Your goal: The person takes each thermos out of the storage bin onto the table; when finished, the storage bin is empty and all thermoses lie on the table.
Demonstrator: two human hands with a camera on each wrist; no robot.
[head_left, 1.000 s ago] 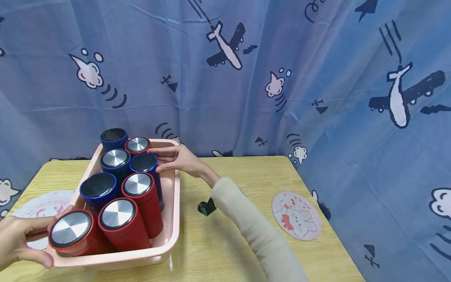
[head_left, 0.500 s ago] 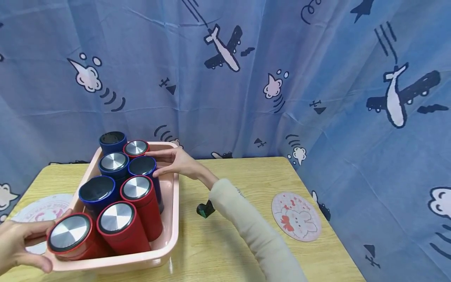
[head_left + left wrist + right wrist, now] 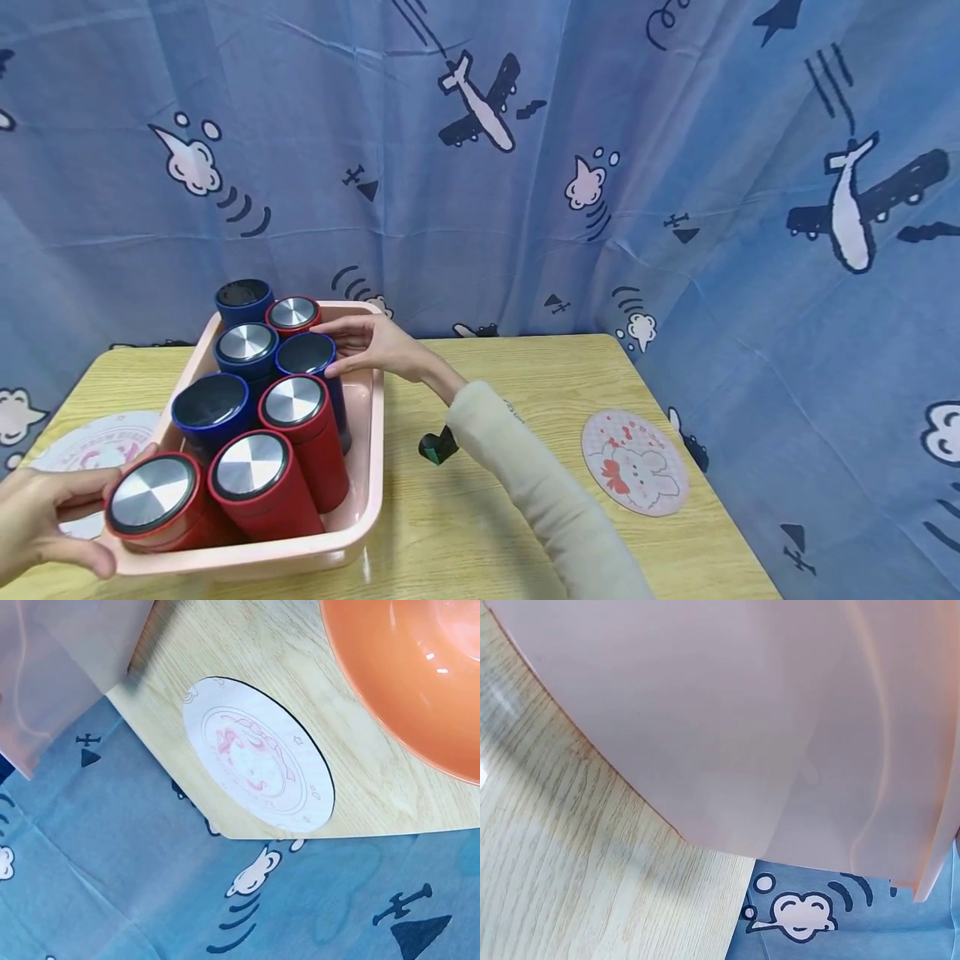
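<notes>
Red cup (image 3: 152, 493) sits at the lower-left corner of the pink tray (image 3: 377, 467), silver top up, its long axis running down and right in the frame; the left hand (image 3: 56, 521), much the nearer one, lies just left, seemingly grasping it between fingers and thumb. Higher up, the right hand (image 3: 382, 346) reaches leftward over the tray's right rim, apparently gripping a blue cup (image 3: 306, 353) by its right side.

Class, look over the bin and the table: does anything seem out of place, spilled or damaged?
Nothing looks spilled or damaged. One oddity: a small black-and-green object lies on the table beside the pink bin, partly hidden by the sleeve, apart from the canisters inside. I can't tell what it is.
</notes>
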